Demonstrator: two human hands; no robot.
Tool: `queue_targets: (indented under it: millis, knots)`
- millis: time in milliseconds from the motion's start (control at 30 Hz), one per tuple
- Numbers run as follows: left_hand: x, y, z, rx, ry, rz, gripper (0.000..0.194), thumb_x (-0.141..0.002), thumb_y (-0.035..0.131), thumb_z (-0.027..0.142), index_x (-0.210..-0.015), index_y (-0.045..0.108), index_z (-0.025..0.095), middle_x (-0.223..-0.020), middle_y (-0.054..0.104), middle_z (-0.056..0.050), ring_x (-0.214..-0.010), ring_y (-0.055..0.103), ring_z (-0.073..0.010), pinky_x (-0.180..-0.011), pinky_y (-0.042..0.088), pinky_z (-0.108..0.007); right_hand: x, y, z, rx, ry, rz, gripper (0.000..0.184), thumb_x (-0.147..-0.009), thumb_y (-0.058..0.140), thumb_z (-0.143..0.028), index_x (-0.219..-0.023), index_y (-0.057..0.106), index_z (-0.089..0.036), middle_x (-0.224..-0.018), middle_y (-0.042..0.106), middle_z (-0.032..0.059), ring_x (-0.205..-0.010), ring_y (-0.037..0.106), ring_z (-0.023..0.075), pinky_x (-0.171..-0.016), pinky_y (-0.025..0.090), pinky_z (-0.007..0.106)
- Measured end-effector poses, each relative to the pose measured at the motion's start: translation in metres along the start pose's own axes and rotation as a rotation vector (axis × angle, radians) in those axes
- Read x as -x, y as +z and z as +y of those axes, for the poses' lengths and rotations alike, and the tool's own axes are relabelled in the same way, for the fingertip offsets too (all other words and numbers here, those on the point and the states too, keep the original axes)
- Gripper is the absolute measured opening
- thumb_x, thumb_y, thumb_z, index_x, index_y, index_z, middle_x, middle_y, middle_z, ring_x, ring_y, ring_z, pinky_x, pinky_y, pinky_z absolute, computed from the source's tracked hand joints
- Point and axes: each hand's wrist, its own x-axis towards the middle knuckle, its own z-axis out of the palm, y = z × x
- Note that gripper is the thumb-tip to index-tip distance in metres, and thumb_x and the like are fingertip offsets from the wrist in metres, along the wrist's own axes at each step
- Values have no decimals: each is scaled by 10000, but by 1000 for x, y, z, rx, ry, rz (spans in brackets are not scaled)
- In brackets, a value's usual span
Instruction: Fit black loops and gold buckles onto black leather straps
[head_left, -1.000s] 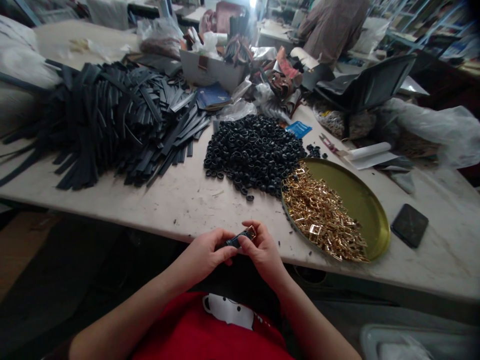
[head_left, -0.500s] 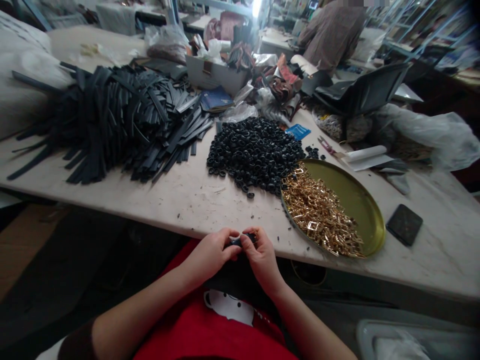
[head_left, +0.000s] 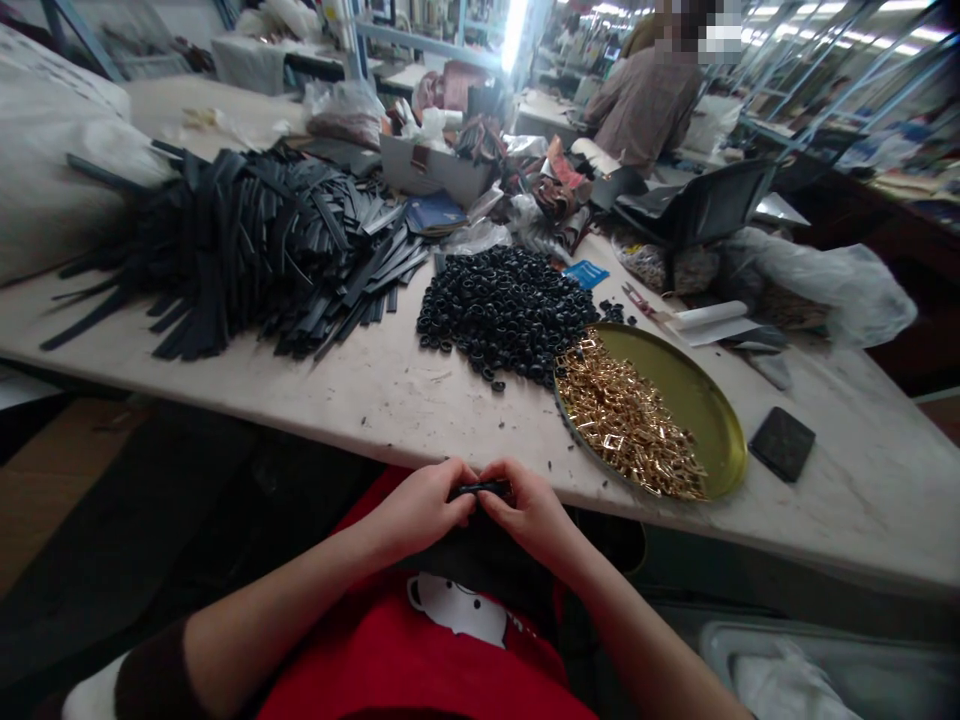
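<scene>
My left hand [head_left: 421,508] and my right hand [head_left: 531,512] meet just below the table's near edge, fingers pinched on a small black strap piece [head_left: 480,489] held between them. A gold buckle on it barely shows. On the table ahead lie a heap of black rings [head_left: 504,312] and a round gold tray [head_left: 701,400] filled with gold buckles [head_left: 624,423]. A big pile of black straps [head_left: 240,245] lies at the left.
A dark flat wallet-like square [head_left: 782,444] lies right of the tray. Small scissors [head_left: 639,300], white paper and plastic bags [head_left: 825,275] sit at the right. A cardboard box [head_left: 433,170] with scraps stands behind. Another person [head_left: 645,100] works at a far table.
My hands have stayed together on the strap piece, turning it so the gold buckle shows less. The camera has tilted up, so more of the room behind shows.
</scene>
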Motion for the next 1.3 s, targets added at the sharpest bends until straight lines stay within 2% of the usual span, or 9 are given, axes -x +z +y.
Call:
queue_targets:
  millis: [133, 233, 433, 533, 833, 967, 1067, 1200, 1300]
  knots:
    - [5, -12, 2, 108, -28, -78, 336, -721, 541, 245, -1046, 554, 160, -901, 677, -43, -814, 620, -180, -679, 452, -252, 2, -1, -3, -105, 28, 24, 74, -750, 510, -218, -809, 541, -184, -668, 564, -20, -594, 503, 110, -532, 386, 218]
    - [7, -20, 2, 216, -121, -153, 266, -740, 525, 275, -962, 581, 140, -789, 686, -31, -734, 630, -173, -639, 458, -256, 2, 6, 0, -184, 92, 81, 79, -756, 517, -250, -796, 531, -184, -600, 518, -39, -526, 470, 99, -489, 371, 212]
    - [3, -11, -4, 427, -269, -62, 169, -709, 585, 277, -791, 578, 129, -670, 657, -14, -622, 603, -134, -567, 443, -226, 1, 17, 8, -230, 128, 106, 60, -770, 516, -246, -785, 526, -189, -602, 507, -45, -519, 460, 95, -494, 368, 210]
    - [-1, -6, -7, 443, -275, -59, 157, -703, 593, 271, -771, 585, 130, -655, 649, -10, -602, 589, -125, -555, 433, -222, 2, 16, 10, -156, 63, 87, 35, -775, 507, -213, -765, 535, -194, -643, 534, -32, -573, 482, 106, -528, 372, 215]
    - [2, -4, -7, 207, -193, -58, 180, -723, 546, 274, -820, 638, 153, -727, 668, -12, -667, 597, -151, -582, 425, -231, 3, -2, 7, 92, -191, -91, 102, -794, 471, -143, -775, 556, -195, -721, 567, 1, -671, 515, 127, -613, 396, 235]
    - [1, -5, -6, 97, -149, -37, 206, -733, 527, 277, -856, 643, 159, -785, 674, -20, -735, 602, -165, -633, 428, -237, 0, -1, 6, 129, -164, -82, 89, -802, 470, -163, -829, 548, -196, -759, 590, 13, -696, 529, 138, -634, 411, 253]
    - [1, -10, -6, 80, -147, -105, 264, -750, 505, 307, -926, 632, 158, -772, 672, -20, -695, 604, -162, -595, 420, -230, 2, -1, 4, 54, -109, -96, 162, -822, 465, -196, -974, 520, -203, -845, 605, 23, -745, 554, 141, -674, 435, 264]
    - [4, -11, -8, -7, -126, -235, 308, -787, 435, 381, -775, 637, 149, -635, 632, -12, -563, 563, -145, -478, 353, -212, 7, -3, 2, 61, -124, -103, 265, -835, 424, -174, -1091, 486, -205, -901, 614, 43, -795, 578, 155, -708, 458, 287]
    - [3, -7, -8, -94, -43, -177, 320, -802, 397, 346, -655, 609, 156, -608, 609, -7, -554, 533, -132, -483, 327, -209, 9, -1, 0, 160, -184, -36, 269, -822, 423, -155, -1073, 509, -198, -959, 626, 70, -865, 581, 184, -754, 461, 324]
